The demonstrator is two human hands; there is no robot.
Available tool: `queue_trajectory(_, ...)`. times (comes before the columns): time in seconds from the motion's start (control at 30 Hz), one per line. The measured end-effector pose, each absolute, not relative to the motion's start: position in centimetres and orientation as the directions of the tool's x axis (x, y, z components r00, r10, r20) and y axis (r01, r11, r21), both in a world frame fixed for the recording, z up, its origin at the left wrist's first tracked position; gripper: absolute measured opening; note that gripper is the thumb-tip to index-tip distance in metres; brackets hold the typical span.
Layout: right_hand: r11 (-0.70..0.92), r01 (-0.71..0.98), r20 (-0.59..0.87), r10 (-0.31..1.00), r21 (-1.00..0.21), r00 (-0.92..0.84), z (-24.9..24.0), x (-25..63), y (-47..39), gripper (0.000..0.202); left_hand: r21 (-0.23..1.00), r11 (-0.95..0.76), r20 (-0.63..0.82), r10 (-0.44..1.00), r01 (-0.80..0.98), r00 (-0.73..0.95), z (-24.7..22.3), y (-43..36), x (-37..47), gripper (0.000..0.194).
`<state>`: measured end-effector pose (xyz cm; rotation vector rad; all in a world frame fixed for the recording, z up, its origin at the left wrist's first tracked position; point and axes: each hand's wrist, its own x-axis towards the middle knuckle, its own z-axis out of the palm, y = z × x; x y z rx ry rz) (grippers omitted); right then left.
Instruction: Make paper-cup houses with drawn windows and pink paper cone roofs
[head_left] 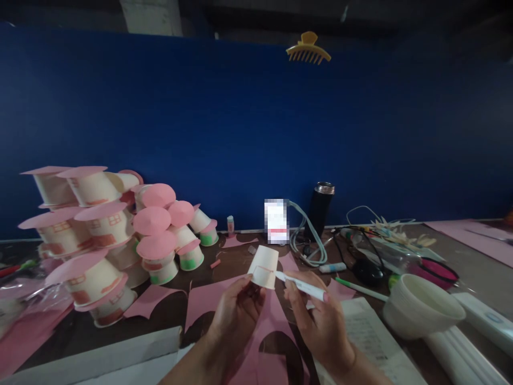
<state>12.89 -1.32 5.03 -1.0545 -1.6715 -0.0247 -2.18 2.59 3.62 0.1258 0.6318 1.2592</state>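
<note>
A paper cup [264, 266] sits upside down in the left hand [241, 309], its fingers clamped round it, above the surface [228, 258]. The right hand [316, 315] grips a marker [306, 287], tip at the cup. Pink-roofed cups [100, 230] stand stacked leftward.

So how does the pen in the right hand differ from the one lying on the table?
The held pen has a pink end, while the lying pen has a green one. The held pen is in the right hand, tip toward the paper cup; the lying pen rests on the table. Both have slim white barrels.
</note>
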Motion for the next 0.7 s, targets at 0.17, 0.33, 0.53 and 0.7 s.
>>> queue_trajectory(0.17,0.488,0.299,0.570,0.746,-0.820,0.345,4.9,13.0,-0.7,0.025,0.415,0.312,-0.387,0.911,-0.855,0.144,4.0,2.7,-2.3,0.012)
queue_trajectory(0.33,0.251,-0.194,0.157,0.904,-0.948,0.398,4.8,13.4,0.9,0.035,0.386,0.362,-0.377,0.902,-0.849,0.213,4.4,2.0,-2.3,0.012)
queue_trajectory(0.53,0.129,-0.242,0.090,0.982,-0.962,0.168,3.7,12.9,0.9,0.046,0.396,0.429,-0.380,0.882,-0.812,0.280,4.5,1.3,-1.8,0.011)
queue_trajectory(0.7,0.150,-0.245,0.107,0.978,-0.958,0.180,3.4,12.7,1.1,0.042,0.381,0.453,-0.325,0.882,-0.806,0.342,4.2,0.5,-1.0,0.008)
